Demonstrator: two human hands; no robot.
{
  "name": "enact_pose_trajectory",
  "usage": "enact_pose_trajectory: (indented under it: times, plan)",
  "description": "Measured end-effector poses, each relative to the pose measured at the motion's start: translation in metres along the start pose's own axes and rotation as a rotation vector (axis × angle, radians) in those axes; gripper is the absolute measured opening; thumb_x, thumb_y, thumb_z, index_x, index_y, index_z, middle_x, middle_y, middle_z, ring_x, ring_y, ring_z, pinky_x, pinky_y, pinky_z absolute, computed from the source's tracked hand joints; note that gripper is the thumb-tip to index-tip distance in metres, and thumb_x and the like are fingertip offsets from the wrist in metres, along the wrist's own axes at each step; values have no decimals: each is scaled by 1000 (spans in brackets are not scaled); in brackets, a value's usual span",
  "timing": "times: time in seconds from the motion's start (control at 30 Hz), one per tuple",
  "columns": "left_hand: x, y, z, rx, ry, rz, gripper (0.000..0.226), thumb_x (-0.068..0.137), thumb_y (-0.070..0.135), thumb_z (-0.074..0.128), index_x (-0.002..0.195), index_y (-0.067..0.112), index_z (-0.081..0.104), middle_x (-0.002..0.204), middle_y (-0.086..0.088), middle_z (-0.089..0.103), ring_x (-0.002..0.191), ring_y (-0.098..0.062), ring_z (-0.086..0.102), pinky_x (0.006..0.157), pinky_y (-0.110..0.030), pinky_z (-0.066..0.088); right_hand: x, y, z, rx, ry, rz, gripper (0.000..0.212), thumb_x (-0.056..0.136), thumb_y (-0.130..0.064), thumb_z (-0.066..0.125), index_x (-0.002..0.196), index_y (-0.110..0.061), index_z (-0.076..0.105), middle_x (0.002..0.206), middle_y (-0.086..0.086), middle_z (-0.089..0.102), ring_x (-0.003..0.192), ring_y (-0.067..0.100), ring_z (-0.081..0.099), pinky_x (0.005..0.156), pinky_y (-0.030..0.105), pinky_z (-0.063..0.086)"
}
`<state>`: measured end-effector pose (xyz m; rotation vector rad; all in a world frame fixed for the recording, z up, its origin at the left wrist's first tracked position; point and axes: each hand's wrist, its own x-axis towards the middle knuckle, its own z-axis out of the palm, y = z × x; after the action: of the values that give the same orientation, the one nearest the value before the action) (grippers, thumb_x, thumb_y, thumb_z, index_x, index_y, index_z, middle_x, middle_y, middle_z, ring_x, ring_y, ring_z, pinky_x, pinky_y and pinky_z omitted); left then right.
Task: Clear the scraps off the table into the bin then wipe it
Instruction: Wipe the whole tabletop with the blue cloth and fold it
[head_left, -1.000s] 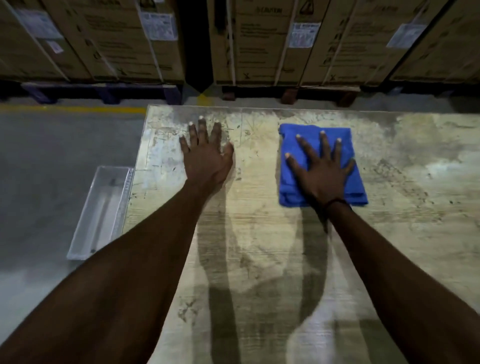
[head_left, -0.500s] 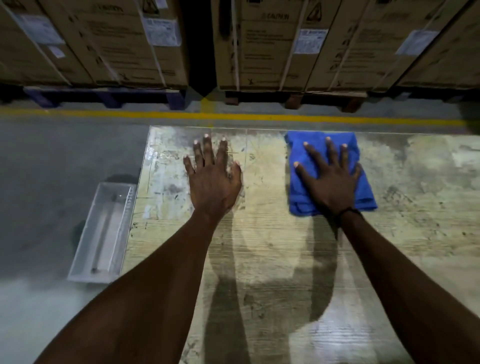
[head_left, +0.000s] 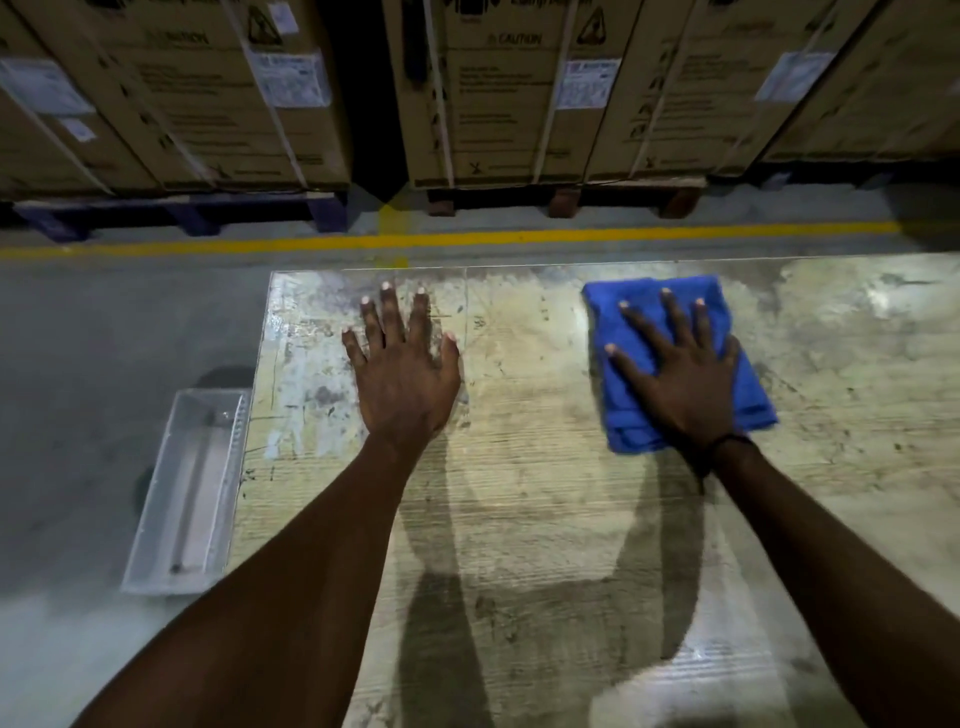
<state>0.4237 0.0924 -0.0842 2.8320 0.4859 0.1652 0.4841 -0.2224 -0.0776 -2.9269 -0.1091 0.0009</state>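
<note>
Surface (head_left: 545, 519): a worn, stained top that fills the near and right part of the view; both forearms reach out over it and cast shadows on it.
Bin (head_left: 150, 519): a clear oblong plastic one on the floor, just beside the left edge of the surface, open side up. Something thin and long seems to lie along its bottom; I cannot tell what it is.
Left hand (head_left: 402, 379): palm down, flat on the bare surface near its far left corner, fingers (head_left: 389, 317) straight and slightly spread, holding nothing.
Right hand (head_left: 680, 384): palm down on top of the cloth, fingers straight and fanned out, pressing it to the surface; a dark band circles the wrist.
Cloth (head_left: 748, 384): blue, folded, lying flat near the far edge of the surface, well apart from the left hand.
Floor (head_left: 104, 322): grey concrete, with a yellow line (head_left: 467, 239) painted across it beyond the surface.
Boxes (head_left: 509, 104): strapped cardboard cartons with white labels, stacked on pallets (head_left: 182, 213) behind the yellow line.
</note>
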Motion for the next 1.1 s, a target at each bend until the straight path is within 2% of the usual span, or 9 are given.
enact_pose_trajectory:
  times: [0.17, 0.27, 0.4, 0.47, 0.57, 0.7, 0.83, 0.93, 1.1]
  plan:
    - [1, 0, 2, 7, 11, 11, 70, 105, 57, 23, 167, 26, 22, 177, -11, 7, 163, -35, 6, 128, -63, 7, 54, -1, -1, 73, -30, 124, 70, 90, -88, 28, 155, -63, 19, 175, -8, 3, 161, 33, -3, 119, 76, 0]
    - [0, -1, 3, 29, 20, 18, 68, 105, 56, 25, 167, 27, 22, 176, -12, 10, 163, -36, 8, 127, -65, 9, 41, -8, 7, 74, -45, -16, 67, 93, -83, 33, 156, -61, 21, 175, -10, 3, 161, 31, -4, 118, 75, -1]
    - [-3, 2, 4, 12, 11, -15, 69, 105, 57, 24, 167, 28, 21, 177, -10, 8, 163, -35, 5, 127, -65, 8, -12, 33, 2, -15, -13, -201, 67, 94, -82, 33, 156, -61, 22, 174, -16, 5, 162, 25, 3, 121, 70, 12]
    - [-12, 13, 7, -13, 6, -54, 70, 106, 58, 25, 168, 27, 19, 177, -12, 7, 163, -37, 4, 127, -66, 5, -18, 69, -9, -26, 4, -121, 67, 93, -84, 32, 155, -62, 21, 173, -18, 7, 162, 23, 6, 120, 70, 17]
    - [-32, 49, 15, 5, -5, -31, 72, 105, 59, 26, 168, 25, 20, 176, -16, 8, 162, -41, 7, 128, -62, 6, 10, 101, -24, 3, -25, 2, 68, 90, -87, 31, 154, -65, 20, 173, -18, 6, 162, 24, 3, 120, 73, 11]
    - [-41, 99, 31, -21, -44, 47, 73, 103, 61, 19, 169, 30, 13, 177, -11, 0, 163, -36, -3, 130, -56, 0, 61, 86, -19, 56, -41, 129, 72, 89, -90, 26, 155, -64, 16, 175, -9, 3, 161, 33, -3, 118, 77, 1]
    - [-20, 136, 42, -59, -56, 61, 73, 102, 61, 21, 169, 30, 17, 177, -9, 0, 163, -34, -3, 131, -55, -1, 56, 58, -8, 56, -48, -62, 69, 93, -84, 36, 156, -60, 24, 175, -8, 4, 161, 33, -1, 117, 76, 1]
    - [-8, 151, 45, -58, -40, 22, 73, 101, 61, 23, 167, 30, 23, 177, -10, 5, 163, -35, 1, 130, -56, 2, 21, 81, -10, -2, -32, -232, 69, 91, -84, 34, 155, -61, 25, 174, -15, 8, 162, 27, 3, 119, 73, 11]
    - [-10, 153, 45, -19, 14, 18, 69, 104, 61, 26, 166, 31, 27, 176, -10, 12, 163, -35, 8, 129, -58, 7, 46, 143, -33, 40, -47, -92, 67, 91, -85, 36, 154, -65, 22, 174, -16, 6, 162, 26, -1, 121, 72, 5]
